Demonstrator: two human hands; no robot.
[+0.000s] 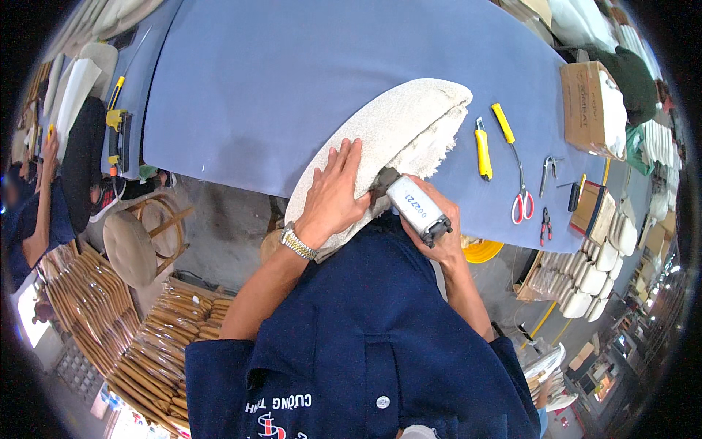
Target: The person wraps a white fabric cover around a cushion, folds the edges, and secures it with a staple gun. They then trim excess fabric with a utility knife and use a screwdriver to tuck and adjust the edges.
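Note:
A curved, cream upholstered panel (395, 110) lies tilted across the near edge of the blue-topped table, its frayed fabric edge facing right. My left hand (333, 194) rests flat on the panel's fabric, fingers stretched out and thumb close to the tool's nose. In my right hand (443, 208) is a staple gun (415, 203) with a pale body and dark ends, fingers wrapped round it. Its dark nose meets the panel near the frayed edge; the exact contact point is hidden.
Right of the panel lie a yellow utility knife (483, 154), red-handled scissors (523, 207) and small pliers (546, 227). A cardboard box (585, 110) stands at the table's right end. Far left are a yellow-and-black tool (115, 139), a stool (130, 249) and another person's arm (45, 183).

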